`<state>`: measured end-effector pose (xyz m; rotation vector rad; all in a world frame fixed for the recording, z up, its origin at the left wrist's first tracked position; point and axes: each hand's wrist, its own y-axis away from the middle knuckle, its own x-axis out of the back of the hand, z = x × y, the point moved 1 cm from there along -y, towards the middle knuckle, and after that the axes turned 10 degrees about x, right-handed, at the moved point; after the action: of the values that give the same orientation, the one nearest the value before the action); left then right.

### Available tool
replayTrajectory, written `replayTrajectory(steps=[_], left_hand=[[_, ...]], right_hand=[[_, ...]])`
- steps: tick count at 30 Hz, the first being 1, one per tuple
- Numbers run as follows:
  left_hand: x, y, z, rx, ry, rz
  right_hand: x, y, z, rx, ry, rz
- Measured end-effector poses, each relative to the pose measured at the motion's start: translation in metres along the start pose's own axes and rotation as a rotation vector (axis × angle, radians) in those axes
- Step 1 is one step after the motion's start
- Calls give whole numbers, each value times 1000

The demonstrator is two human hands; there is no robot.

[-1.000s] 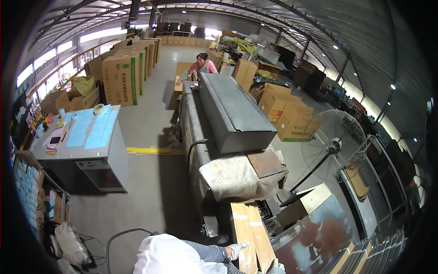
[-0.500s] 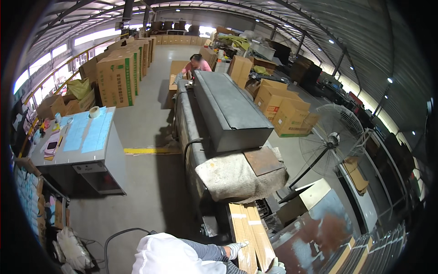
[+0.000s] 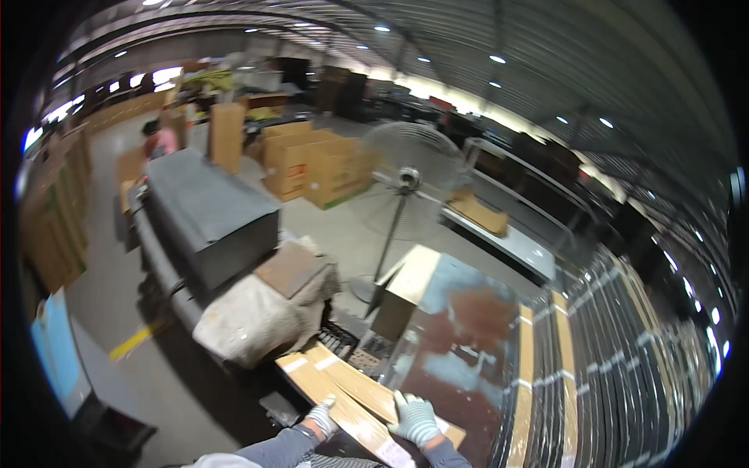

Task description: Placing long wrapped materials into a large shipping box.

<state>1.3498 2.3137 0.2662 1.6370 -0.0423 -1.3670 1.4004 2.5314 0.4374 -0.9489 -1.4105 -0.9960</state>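
Observation:
Two long, flat tan packs lie side by side, both running lengthwise into the machine's near end: a left pack (image 3: 343, 409) and a right pack (image 3: 355, 382). White bands cross them, and the left one carries a pale label at its near end. My left hand (image 3: 322, 416), in a pale striped glove, grips the outer edge of the left pack. Gloved the same way, my right hand (image 3: 414, 420) holds the right pack at its outer side; its underside fingers are hidden. A worn pale cloth (image 3: 242, 320) with a brown plate (image 3: 291, 269) on top covers the machine's near end.
The long grey machine (image 3: 207, 218) stretches away at left, a person in pink beyond it. A stained metal table (image 3: 460, 335) stands to my right, beside stacked dark strips (image 3: 608, 366). Farther off are a standing fan (image 3: 409, 179) and cardboard boxes (image 3: 335, 171).
My view has swung right, so the machine sits farther left and the strip stack shows more. Both hands remain at the packs; the right hand and the near ends show more fully.

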Motion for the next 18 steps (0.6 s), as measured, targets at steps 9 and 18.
replayTrajectory(steps=[9,18], left_hand=[[41,-153,65,29,-141,266],[-47,-134,-158,478,-415,-24]], right_hand=[[54,63,36,-230,-110,609],[32,423,142,-1216,256,738]])
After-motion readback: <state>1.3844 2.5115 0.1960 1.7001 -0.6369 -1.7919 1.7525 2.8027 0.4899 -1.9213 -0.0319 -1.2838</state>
